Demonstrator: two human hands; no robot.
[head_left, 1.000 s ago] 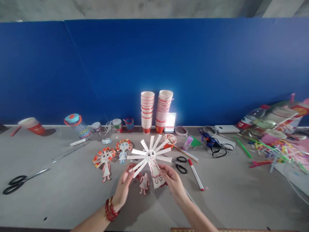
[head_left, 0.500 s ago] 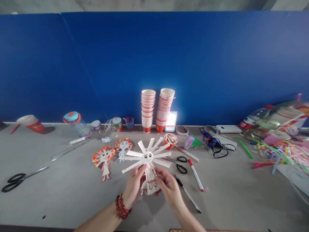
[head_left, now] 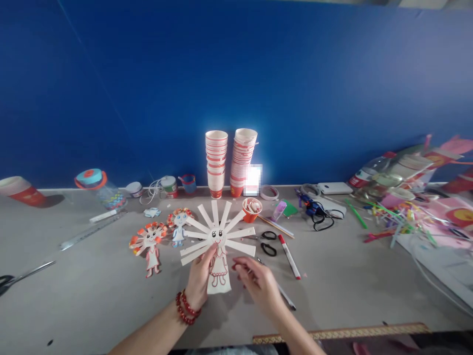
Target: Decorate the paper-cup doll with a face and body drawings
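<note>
My left hand grips a white paper cup doll upright, thumb in front just below its face. The doll has a drawn smiling face, a red-outlined dress, and long white strips fanned around its head. Just right of the doll, apart from it, is my right hand, its fingers loosely curled and nothing visible in them. Beneath that hand lies a pen, partly hidden. Black-handled scissors and a red-capped marker lie beyond it. Left of the held doll are two finished-looking dolls, one orange-haired and one blue-drawn.
Two tall stacks of paper cups stand by the blue partition. A cup of paper scraps sits before them. A glue gun and a heap of straws lie rightward; a ruler lies left.
My right hand has let go of the doll and moved slightly right. My left hand keeps hold of the doll. The camera view has tilted down and shifted right.
</note>
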